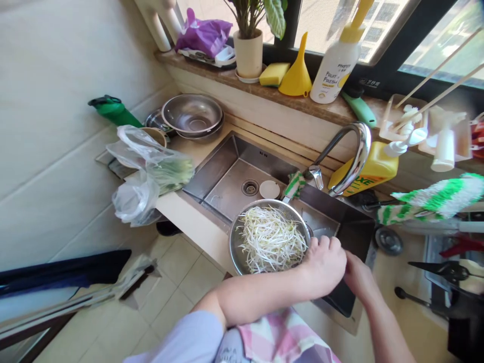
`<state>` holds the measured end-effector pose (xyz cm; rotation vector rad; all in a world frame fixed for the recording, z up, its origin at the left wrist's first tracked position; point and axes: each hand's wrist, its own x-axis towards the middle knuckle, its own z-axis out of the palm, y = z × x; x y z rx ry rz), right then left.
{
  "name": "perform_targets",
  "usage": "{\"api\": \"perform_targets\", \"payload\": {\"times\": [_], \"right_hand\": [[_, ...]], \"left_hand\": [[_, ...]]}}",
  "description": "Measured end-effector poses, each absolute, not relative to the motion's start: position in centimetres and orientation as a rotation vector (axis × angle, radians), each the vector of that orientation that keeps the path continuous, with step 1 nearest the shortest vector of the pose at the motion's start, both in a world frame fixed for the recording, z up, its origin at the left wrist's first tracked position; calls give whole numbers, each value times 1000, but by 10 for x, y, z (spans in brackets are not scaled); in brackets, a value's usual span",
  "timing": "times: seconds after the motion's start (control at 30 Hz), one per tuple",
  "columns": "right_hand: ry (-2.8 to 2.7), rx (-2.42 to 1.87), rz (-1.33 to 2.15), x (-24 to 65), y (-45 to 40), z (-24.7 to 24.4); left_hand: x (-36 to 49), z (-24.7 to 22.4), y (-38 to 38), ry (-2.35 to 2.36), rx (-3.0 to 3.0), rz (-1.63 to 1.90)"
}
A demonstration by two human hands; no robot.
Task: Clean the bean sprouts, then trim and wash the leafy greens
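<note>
A round metal bowl (pixel 236 247) full of white bean sprouts (pixel 272 237) sits at the front edge of the sink. Just right of the bowl is my left hand (pixel 325 264), its fingers curled down over the right basin. My right hand (pixel 357 275) meets it from the right, with its fingertips behind the left hand's. Both hands are closed, and whatever lies between their fingers is hidden. Under them is the dark right basin (pixel 346 295) of the sink.
Behind the hands rises a chrome faucet (pixel 365 146) beside a yellow bottle (pixel 378 169). Stacked metal bowls (pixel 192 116) and a plastic bag of greens (pixel 170 174) stand on the left. Scissors (pixel 449 271) lie at the right. Bottles and a potted plant (pixel 248 53) line the sill.
</note>
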<state>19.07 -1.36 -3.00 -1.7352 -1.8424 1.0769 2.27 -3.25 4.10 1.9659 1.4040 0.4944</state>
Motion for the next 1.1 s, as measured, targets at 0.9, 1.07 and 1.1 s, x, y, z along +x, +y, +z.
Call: {"api": "perform_targets", "payload": {"times": [0.9, 1.07, 1.1], "right_hand": [[-2915, -770, 790, 5, 18, 13], [-3092, -605, 588, -5, 17, 16], [-3129, -579, 544, -8, 17, 17]], "left_hand": [[-143, 15, -116, 2087, 1839, 561], [-144, 12, -115, 2076, 1837, 579], [-145, 11, -115, 2073, 1840, 581]]}}
